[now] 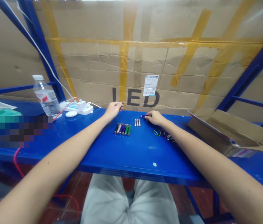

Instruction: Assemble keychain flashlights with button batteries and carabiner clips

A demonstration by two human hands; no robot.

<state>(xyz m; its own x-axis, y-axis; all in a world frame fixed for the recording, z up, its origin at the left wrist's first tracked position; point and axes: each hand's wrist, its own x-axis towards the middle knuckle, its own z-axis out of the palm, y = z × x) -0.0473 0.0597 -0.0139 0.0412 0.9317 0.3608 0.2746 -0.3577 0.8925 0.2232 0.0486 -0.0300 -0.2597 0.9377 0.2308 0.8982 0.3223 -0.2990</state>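
My left hand is held over the back of the blue table, its fingers curled together; what they hold, if anything, is too small to make out. To the right, my right hand pinches a slim purple-blue metal tube near the table's back edge. Between and in front of the hands lies a row of small metal tubes in black, silver, purple and green. Beside them, small silver round pieces stand in a neat grid. Several coloured carabiners lie by my right wrist, partly hidden by the forearm.
An open cardboard box is on the right. At the left are a water bottle, a white power strip with cables, and a green packet. A large taped carton walls off the back. Blue frame posts rise at both sides.
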